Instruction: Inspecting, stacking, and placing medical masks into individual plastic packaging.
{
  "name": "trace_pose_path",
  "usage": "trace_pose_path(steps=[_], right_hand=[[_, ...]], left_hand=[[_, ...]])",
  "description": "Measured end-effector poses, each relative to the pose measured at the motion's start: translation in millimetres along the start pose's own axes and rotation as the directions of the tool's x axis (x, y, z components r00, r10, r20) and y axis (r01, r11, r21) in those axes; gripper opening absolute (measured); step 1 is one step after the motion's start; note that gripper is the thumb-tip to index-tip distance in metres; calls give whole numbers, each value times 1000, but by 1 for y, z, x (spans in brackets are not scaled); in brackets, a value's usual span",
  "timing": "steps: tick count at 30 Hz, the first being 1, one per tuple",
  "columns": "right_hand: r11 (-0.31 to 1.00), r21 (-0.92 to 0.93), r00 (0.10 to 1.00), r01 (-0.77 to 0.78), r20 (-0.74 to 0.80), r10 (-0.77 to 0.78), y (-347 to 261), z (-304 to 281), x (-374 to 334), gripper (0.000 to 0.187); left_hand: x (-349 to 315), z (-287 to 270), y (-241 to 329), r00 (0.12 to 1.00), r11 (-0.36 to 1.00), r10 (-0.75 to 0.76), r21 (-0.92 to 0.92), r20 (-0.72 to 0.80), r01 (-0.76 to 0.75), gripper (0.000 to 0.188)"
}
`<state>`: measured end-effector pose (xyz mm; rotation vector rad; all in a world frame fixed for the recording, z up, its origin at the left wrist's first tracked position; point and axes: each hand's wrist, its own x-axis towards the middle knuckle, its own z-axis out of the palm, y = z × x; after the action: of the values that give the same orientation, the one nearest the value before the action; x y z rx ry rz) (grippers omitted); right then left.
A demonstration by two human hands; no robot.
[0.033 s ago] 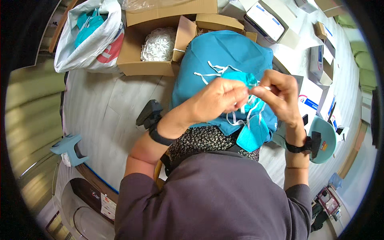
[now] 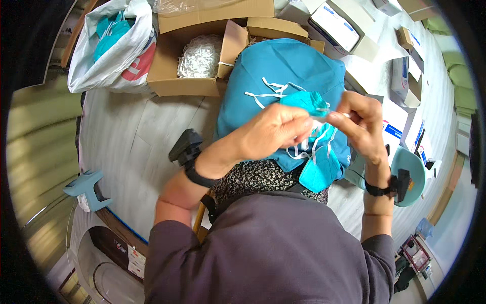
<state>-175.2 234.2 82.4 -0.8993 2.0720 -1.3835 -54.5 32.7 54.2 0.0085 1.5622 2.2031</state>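
Both hands work over a blue cloth [image 2: 288, 61] spread across my lap. My left hand [image 2: 276, 130] is closed, its fingertips pinching a thin white elastic strap. My right hand [image 2: 360, 124] pinches too, at the same strap, a short distance to the right; blur hides the exact grip. Just behind the fingers lies a turquoise face mask [image 2: 304, 100]. Another turquoise mask [image 2: 320, 169] rests nearer to me, with white straps looping over it. More white straps [image 2: 273, 88] lie on the cloth to the left. The hands partly cover the masks between them.
A cardboard box [image 2: 185, 87] holding a heap of white elastic loops [image 2: 200, 57] stands at the far left. Beside it is a white bag [image 2: 83, 63] with turquoise masks inside. White cartons [image 2: 334, 28] and a pale green stool [image 2: 409, 177] are on the right.
My right hand has shifted slightly right and down, and my left hand has dropped a little. More of the far mask shows between them.
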Motion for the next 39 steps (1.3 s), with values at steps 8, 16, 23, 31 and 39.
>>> trace_pose_path(steps=[8,16,23,31,39], right_hand=[[988,-108,960,-108,-271,75,-11,-40,-49,33],[969,-241,904,-57,-425,-53,-12,-81,-83,25],[950,59,929,308,198,-314,-38,-5,-64,29],[819,-274,859,504,253,-444,-34,32,-54,26],[790,-573,973,-218,-187,132,83,27,12,30]], left_hand=[[-36,0,0,986,994,-109,11,128,109,36],[-63,-21,8,966,987,-158,19,206,157,34],[-26,-2,-37,930,870,-60,-437,362,226,33],[-49,-49,-90,973,786,-229,-586,22,198,29],[-11,-43,-71,976,919,-181,-374,-119,125,40]])
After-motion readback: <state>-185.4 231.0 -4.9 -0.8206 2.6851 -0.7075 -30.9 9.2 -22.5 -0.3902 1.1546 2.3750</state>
